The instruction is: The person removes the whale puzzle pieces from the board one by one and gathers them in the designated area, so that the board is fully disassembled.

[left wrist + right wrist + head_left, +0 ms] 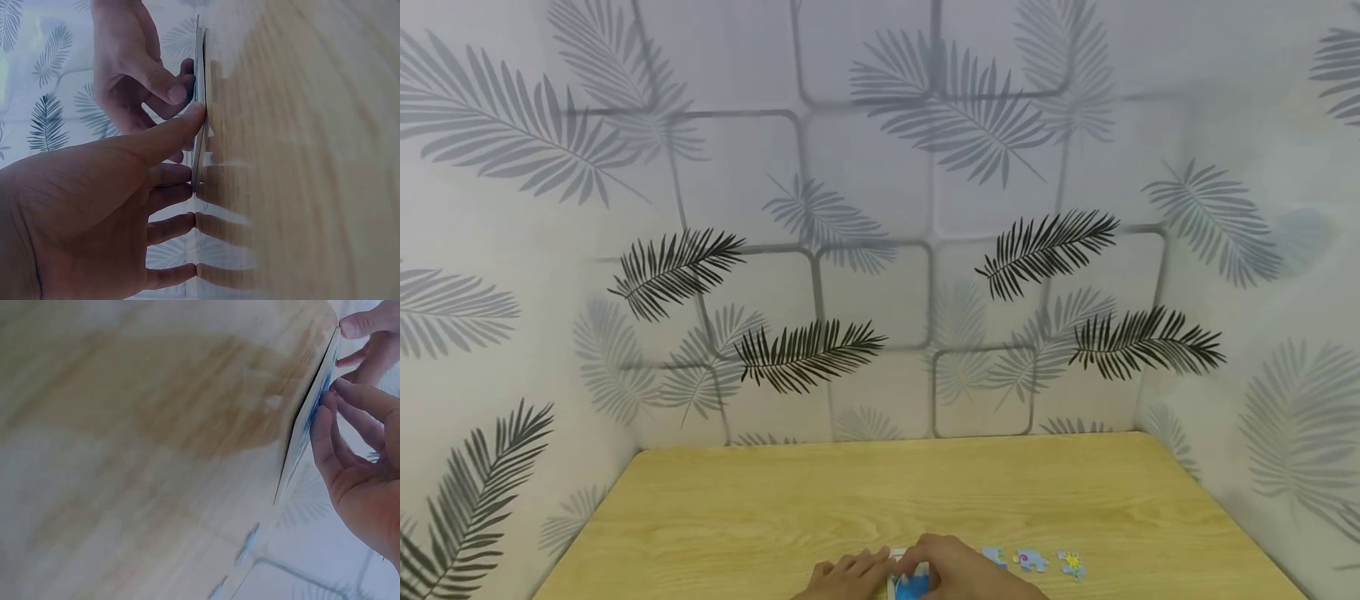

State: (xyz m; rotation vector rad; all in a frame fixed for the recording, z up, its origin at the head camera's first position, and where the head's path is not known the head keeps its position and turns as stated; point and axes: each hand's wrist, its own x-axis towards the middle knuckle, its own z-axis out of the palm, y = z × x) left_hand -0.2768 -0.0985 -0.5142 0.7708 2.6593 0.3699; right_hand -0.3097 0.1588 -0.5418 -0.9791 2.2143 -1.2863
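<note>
A thin puzzle board (891,583) with a pale rim and a blue picture lies at the front of the table, partly covered by both hands. My left hand (852,575) rests at its left side, fingers extended; in the left wrist view the thumb (187,122) presses the board's edge while the outer fingertips touch the tabletop. Over the blue part, my right hand (958,571) has its fingers bent, and in the right wrist view the thumb and fingertips (322,422) come together at the surface. They pinch a puzzle piece there, mostly hidden by the fingers.
To the right of the right hand lie several loose jigsaw pieces: a light blue one (994,556), one with a purple swirl (1031,560) and one with a yellow sun (1072,562). The wooden table (880,483) reaches back to a leaf-patterned wall (872,292).
</note>
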